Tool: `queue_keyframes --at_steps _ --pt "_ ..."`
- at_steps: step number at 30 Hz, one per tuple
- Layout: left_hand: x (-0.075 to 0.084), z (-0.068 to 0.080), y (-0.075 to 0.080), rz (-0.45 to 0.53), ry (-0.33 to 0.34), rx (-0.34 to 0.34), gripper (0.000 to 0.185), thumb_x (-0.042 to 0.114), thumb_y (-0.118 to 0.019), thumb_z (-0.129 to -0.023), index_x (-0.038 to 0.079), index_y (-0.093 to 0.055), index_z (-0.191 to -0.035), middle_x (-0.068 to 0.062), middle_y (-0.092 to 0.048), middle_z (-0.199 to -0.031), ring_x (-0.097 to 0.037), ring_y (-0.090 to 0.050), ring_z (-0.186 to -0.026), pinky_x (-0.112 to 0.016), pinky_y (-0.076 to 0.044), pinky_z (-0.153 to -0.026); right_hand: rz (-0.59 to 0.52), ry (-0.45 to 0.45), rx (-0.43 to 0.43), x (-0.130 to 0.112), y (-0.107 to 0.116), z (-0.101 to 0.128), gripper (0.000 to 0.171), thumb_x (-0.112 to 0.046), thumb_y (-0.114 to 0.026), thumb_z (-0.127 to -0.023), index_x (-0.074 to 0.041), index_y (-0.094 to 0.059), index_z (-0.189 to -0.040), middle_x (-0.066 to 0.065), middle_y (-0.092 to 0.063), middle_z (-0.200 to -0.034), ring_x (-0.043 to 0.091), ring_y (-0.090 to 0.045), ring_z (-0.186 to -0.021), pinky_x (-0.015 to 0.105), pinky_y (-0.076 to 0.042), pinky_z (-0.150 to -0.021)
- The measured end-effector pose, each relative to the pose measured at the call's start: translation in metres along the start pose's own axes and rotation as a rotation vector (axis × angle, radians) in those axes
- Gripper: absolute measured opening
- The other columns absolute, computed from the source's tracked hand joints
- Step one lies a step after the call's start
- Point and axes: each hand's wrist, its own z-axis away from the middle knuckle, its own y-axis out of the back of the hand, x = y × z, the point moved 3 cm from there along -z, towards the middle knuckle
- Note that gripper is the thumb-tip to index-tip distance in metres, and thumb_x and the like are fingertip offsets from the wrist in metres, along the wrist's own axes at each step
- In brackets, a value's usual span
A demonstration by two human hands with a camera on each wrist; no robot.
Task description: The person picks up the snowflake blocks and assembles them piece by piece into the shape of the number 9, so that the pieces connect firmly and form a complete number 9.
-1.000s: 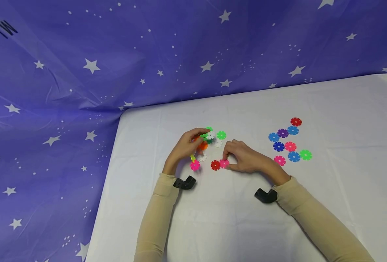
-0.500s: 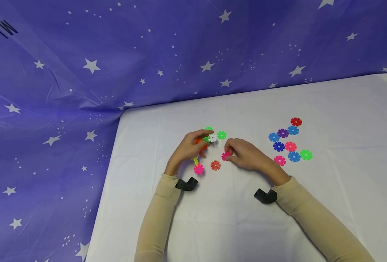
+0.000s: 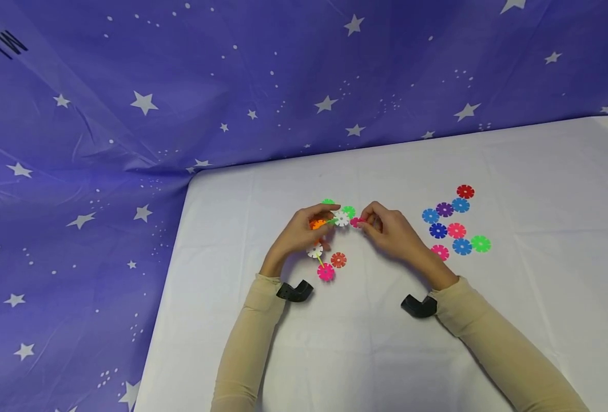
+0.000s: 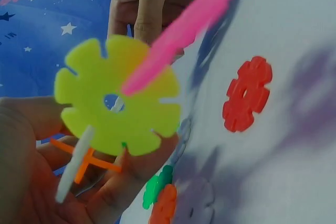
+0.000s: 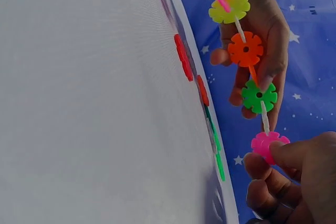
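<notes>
Two hands meet above the tabletop point(image 3: 365, 343): my left hand point(image 3: 295, 234) grips the chain of interlocked plastic snowflake discs point(image 5: 247, 51), its long axis running toward 3 o'clock, where my right hand point(image 3: 391, 232) pinches the loose pink plastic disc point(image 5: 268, 145) at the chain's end.

Black print on the starry blue backdrop point(image 5: 315, 3), "MI ONLY" above "IS", cut off

Loose snowflake discs point(image 3: 454, 220) clustered at right on white surface point(image 3: 540, 171); lone red disc point(image 3: 338, 260) near centre; star-printed purple backdrop point(image 3: 180, 86) behind.
</notes>
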Motion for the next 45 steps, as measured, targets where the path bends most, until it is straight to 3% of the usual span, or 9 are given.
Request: queue_keyframes --at_steps 6,11,13,18,23,27,32,37,45 --pt "0.000 -0.001 -0.004 0.021 -0.005 -0.023 0.043 0.002 -0.058 -0.095 0.007 -0.056 -0.137 -0.014 -0.062 -0.122 -0.026 -0.071 -0.066 -0.031 -0.053 -0.091 -0.005 0.033 0.020 -0.001 -0.002 0.001 0.013 -0.010 -0.069 -0.091 -0.008 -0.061 -0.101 0.001 -0.065 -0.078 0.011 -0.048 -0.061 0.024 -0.039 -0.056" --pt "0.001 -0.002 -0.007 -0.056 -0.049 -0.023 0.043 0.004 -0.062 -0.092 0.009 -0.059 -0.134 -0.009 -0.062 -0.127 -0.017 -0.066 -0.099 -0.033 -0.049 -0.097 0.004 0.062 0.058 -0.002 -0.002 0.001 0.017 -0.007 -0.069 -0.090 -0.009 -0.061 -0.104 0.002 -0.067 -0.079 0.010 -0.049 -0.060 0.024 -0.039 -0.055" --pt "0.002 -0.002 -0.008 -0.081 -0.058 -0.019 0.043 0.005 -0.065 -0.091 0.010 -0.060 -0.134 -0.008 -0.062 -0.125 -0.016 -0.061 -0.105 -0.033 -0.049 -0.096 0.001 0.073 0.062 -0.002 -0.001 0.000 0.019 -0.007 -0.069 -0.090 -0.010 -0.061 -0.107 0.002 -0.067 -0.079 0.010 -0.049 -0.060 0.024 -0.040 -0.056" --pt "0.002 -0.002 -0.009 -0.091 -0.059 0.007 0.041 0.014 -0.070 -0.091 0.012 -0.061 -0.131 -0.010 -0.062 -0.114 -0.020 -0.068 -0.070 -0.028 -0.054 -0.079 -0.002 0.107 0.051 -0.003 -0.001 0.000 0.027 -0.008 -0.070 -0.090 -0.013 -0.062 -0.114 0.003 -0.067 -0.082 0.010 -0.052 -0.062 0.025 -0.044 -0.058" --pt "0.006 -0.002 -0.008 -0.121 -0.095 0.049 0.040 0.013 -0.072 -0.089 0.009 -0.063 -0.128 -0.013 -0.063 -0.112 -0.019 -0.066 -0.062 -0.026 -0.055 -0.065 -0.011 0.136 0.053 -0.003 -0.001 0.000 0.024 -0.010 -0.070 -0.090 -0.015 -0.066 -0.114 0.003 -0.068 -0.083 0.010 -0.052 -0.063 0.025 -0.044 -0.058" --pt "0.008 -0.001 -0.009 -0.097 -0.083 0.047 0.039 0.012 -0.072 -0.089 0.009 -0.063 -0.127 -0.013 -0.064 -0.111 -0.022 -0.066 -0.054 -0.029 -0.055 -0.056 -0.015 0.162 0.062 -0.003 -0.001 0.000 0.022 -0.009 -0.070 -0.090 -0.014 -0.068 -0.111 0.001 -0.065 -0.078 0.009 -0.048 -0.062 0.024 -0.041 -0.057" --pt "0.010 -0.001 -0.009 -0.146 -0.084 0.066 0.038 0.017 -0.076 -0.086 0.007 -0.066 -0.122 -0.009 -0.067 -0.104 -0.021 -0.068 -0.064 -0.025 -0.055 -0.061 -0.009 0.195 0.076 -0.004 -0.001 0.000 0.020 -0.007 -0.070 -0.090 -0.013 -0.068 -0.108 -0.001 -0.061 -0.072 0.008 -0.045 -0.061 0.022 -0.038 -0.055" --pt "0.012 -0.001 -0.010 -0.174 -0.098 0.082 0.038 0.017 -0.078 -0.084 0.004 -0.068 -0.118 -0.009 -0.070 -0.097 -0.021 -0.068 -0.065 -0.024 -0.054 -0.060 0.002 0.231 0.075 -0.005 -0.002 0.001 0.021 -0.004 -0.071 -0.088 -0.013 -0.070 -0.107 -0.002 -0.066 -0.078 0.007 -0.046 -0.061 0.022 -0.040 -0.056" --pt "0.014 -0.002 -0.015 -0.219 -0.145 0.094 0.036 0.016 -0.078 -0.084 0.003 -0.070 -0.116 -0.009 -0.072 -0.098 -0.013 -0.067 -0.080 -0.022 -0.054 -0.073 -0.026 0.271 0.106 -0.006 -0.003 0.002 0.018 0.001 -0.071 -0.086 -0.011 -0.070 -0.099 0.001 -0.067 -0.077 0.006 -0.046 -0.061 0.023 -0.040 -0.054"
